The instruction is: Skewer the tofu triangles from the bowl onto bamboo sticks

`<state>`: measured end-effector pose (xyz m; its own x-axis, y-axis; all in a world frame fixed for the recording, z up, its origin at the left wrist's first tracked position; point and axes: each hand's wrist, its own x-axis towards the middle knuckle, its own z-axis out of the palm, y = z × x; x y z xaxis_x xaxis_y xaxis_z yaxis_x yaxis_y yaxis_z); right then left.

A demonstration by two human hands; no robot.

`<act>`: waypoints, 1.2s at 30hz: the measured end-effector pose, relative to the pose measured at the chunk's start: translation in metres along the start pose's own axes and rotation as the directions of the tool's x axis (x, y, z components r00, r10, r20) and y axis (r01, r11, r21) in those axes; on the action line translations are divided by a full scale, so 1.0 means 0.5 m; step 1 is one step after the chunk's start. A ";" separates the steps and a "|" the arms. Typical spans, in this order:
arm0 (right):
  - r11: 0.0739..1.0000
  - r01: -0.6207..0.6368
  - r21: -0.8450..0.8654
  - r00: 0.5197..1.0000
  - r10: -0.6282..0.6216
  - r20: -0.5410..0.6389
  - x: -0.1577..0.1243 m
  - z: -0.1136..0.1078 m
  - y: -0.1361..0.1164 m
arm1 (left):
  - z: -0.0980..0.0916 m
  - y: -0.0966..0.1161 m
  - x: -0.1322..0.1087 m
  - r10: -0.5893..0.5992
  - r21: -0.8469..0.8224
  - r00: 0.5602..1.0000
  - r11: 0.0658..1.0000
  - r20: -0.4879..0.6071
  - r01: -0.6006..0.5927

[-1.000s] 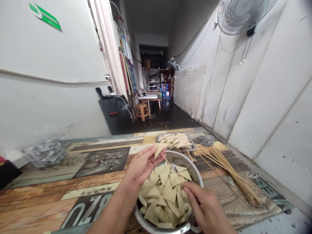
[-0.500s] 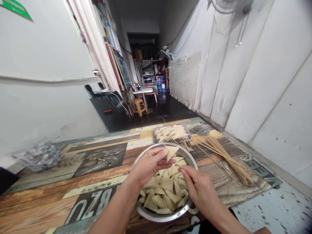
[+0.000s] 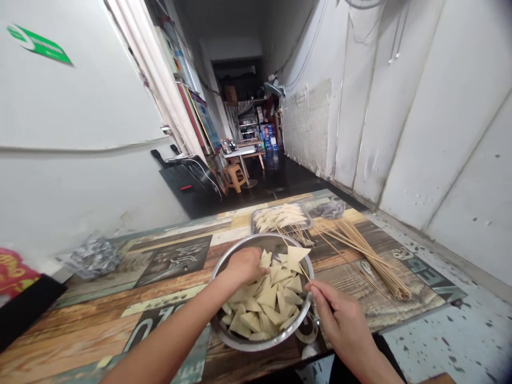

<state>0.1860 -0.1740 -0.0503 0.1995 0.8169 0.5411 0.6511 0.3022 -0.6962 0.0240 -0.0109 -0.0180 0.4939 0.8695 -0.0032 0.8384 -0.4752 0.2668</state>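
My right hand (image 3: 340,309) pinches a thin bamboo skewer (image 3: 305,274) at the right rim of a steel bowl (image 3: 276,345). A pale triangular piece (image 3: 296,257), which looks like tofu, is threaded on the skewer's upper part, and the tip sticks out beyond it. Inside the bowl, at its far left, my left hand (image 3: 246,265) reaches down among the heaped pale triangles (image 3: 267,297). Its fingers are curled and mostly out of sight, so what they hold, if anything, is hidden.
Behind the bowl stands a clear tray (image 3: 310,223) of skewered triangles (image 3: 282,216). Loose bamboo skewers (image 3: 372,258) lie to the right, near a crumpled plastic bag (image 3: 331,208). A bag of silvery packets (image 3: 95,257) sits at the far left of the wood-patterned table (image 3: 168,288).
My left hand has let go of the triangle and moved down and left into the bowl. That triangle now sits on the skewer in my right hand. The view has shifted slightly.
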 end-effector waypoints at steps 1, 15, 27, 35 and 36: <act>1.000 -0.003 0.003 1.000 0.003 0.002 -0.002 0.000 0.003 | -0.002 0.001 0.000 0.001 0.015 1.000 1.000 0.007 -0.001; 0.999 -0.047 -0.009 0.999 0.047 0.018 -0.011 -0.005 0.014 | -0.006 -0.003 0.013 -0.049 0.072 0.992 0.997 0.118 0.040; 0.998 -0.060 0.017 0.998 0.059 0.022 -0.021 -0.010 0.008 | -0.025 -0.019 -0.014 0.098 -0.568 0.968 0.822 0.231 0.052; 0.996 0.006 0.086 0.991 -0.017 0.130 -0.037 -0.004 -0.007 | -0.071 -0.037 -0.029 -0.065 -0.982 0.991 0.145 0.114 0.122; 0.996 0.005 0.093 0.989 -0.018 0.146 -0.041 -0.001 -0.006 | -0.070 -0.040 -0.027 -0.069 -0.989 0.991 0.090 0.112 0.118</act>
<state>0.1804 -0.1919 -0.0589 0.0783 0.8744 0.4789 0.5814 0.3502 -0.7344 -0.0077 -0.0084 0.0106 0.4575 0.8797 -0.1300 -0.0937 0.1931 0.9767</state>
